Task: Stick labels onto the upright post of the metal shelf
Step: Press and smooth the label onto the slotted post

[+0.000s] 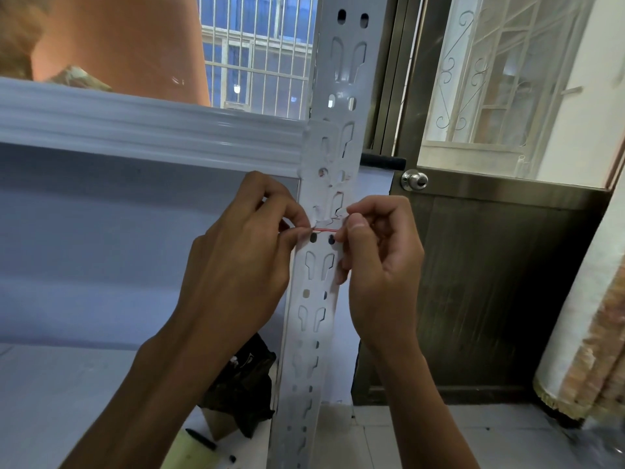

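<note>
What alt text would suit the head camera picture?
A left hand and a right hand pinch the ends of a red-lined label across a grey slotted shelf post. A door with a round knob stands to the right.

Single head-worn wide-angle view, forward and slightly down, close on the upright post (318,279).

The pale grey upright post (316,284), punched with paired keyhole slots and oval holes, bears a white label (325,228) crossed by two thin red lines; right of the post stands a dark brown door (490,282) with a silver knob (414,180), left of it a black bag (247,384) and an orange curtain (118,42).
</note>
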